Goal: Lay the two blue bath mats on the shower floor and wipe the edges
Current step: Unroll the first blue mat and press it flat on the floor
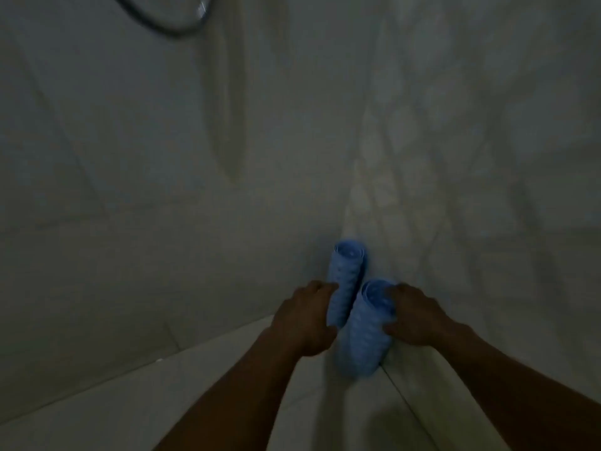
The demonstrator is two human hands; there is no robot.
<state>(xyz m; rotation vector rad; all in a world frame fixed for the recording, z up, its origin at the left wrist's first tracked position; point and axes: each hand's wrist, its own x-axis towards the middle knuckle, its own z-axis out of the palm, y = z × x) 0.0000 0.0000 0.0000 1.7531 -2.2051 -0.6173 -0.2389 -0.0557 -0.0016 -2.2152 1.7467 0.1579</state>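
Bath mats (367, 336) stand rolled in a shower corner, far roll (349, 275) in the closed grip of the left hand (305, 317), near roll (367, 346) in the right hand (419, 317). Best unrolled one at a time.

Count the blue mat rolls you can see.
2. The farther roll stands upright in the wall corner, gripped by the left hand; the nearer roll stands just right of it, gripped by the right hand. No others show in the dim view.
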